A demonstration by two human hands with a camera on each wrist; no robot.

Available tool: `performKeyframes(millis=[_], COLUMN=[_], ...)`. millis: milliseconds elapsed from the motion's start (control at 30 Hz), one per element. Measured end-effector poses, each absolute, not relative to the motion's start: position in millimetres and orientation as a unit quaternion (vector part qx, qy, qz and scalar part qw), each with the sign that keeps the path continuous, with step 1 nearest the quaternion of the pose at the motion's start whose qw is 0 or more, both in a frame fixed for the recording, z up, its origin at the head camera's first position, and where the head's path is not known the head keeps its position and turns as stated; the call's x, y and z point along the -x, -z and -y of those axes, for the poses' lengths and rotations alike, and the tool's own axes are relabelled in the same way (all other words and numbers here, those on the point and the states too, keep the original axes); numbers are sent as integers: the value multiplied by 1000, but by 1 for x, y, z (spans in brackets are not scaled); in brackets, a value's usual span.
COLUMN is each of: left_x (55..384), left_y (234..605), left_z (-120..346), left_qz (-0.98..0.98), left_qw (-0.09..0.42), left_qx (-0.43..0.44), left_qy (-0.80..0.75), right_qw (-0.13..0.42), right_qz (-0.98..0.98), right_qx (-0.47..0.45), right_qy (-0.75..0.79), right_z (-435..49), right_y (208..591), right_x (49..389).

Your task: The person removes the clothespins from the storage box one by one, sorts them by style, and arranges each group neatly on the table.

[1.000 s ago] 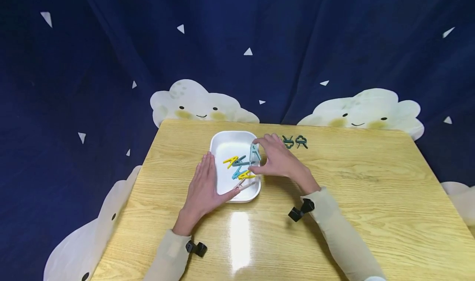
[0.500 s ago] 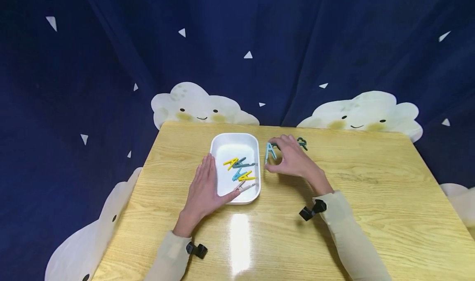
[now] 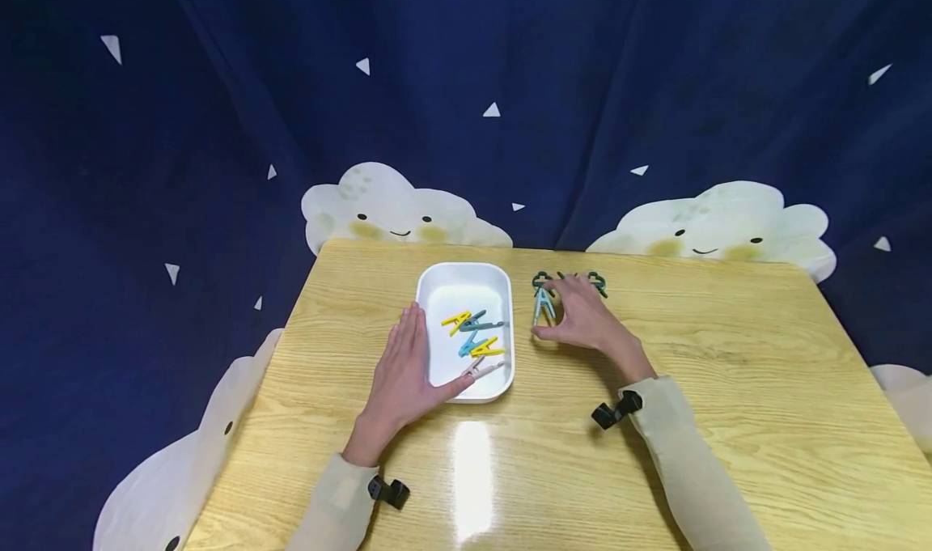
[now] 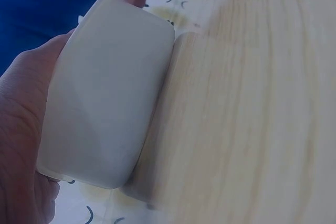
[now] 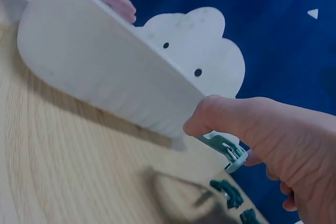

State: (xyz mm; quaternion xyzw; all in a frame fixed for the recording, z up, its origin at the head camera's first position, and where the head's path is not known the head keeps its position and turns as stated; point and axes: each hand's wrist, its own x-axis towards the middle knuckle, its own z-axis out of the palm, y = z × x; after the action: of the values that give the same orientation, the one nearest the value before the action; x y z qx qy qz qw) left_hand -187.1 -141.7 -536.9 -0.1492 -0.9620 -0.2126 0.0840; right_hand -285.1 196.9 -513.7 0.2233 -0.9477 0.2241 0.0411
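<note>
My left hand (image 3: 400, 365) rests at the near left corner of a white plastic container (image 3: 446, 381), fingers straight along its left side and thumb across the near rim. In the left wrist view the container's outer wall (image 4: 105, 87) fills the space between thumb and fingers. Inside lie two yellow clothespins, a light-blue one (image 3: 469, 345), a dark teal one (image 3: 480, 324) and a pale pink one (image 3: 480, 369). Right of the container, my right hand (image 3: 586, 316) pinches a pale teal clothespin (image 5: 228, 150) between thumb and fingers, held above the table.
Dark green clips (image 3: 596, 282) stand in a row near the table's back edge, just beyond my right hand; fingers partly cover them. The wooden table (image 3: 728, 389) stretches out to the right. A dark blue curtain (image 3: 466, 82) with clouds hangs behind it.
My right hand has moved from over the container's right rim to the table on its right, carrying the pale teal clothespin toward the green clips. My left hand stays on the container.
</note>
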Motion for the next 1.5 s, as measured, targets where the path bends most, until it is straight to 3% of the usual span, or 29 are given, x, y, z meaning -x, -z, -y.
performKeyframes(millis=[433,1500], left_x=[187,187], left_y=[536,536], left_z=[140,142], left_qz=[962,961], left_qw=[81,81], left_qx=[150,148], left_qy=[212,219], right_qw=[34,25], right_qz=[952,958], right_qx=[-216,-201], right_qy=[-213,-202], right_z=[-209,-210], right_y=[540,548], right_x=[293,295])
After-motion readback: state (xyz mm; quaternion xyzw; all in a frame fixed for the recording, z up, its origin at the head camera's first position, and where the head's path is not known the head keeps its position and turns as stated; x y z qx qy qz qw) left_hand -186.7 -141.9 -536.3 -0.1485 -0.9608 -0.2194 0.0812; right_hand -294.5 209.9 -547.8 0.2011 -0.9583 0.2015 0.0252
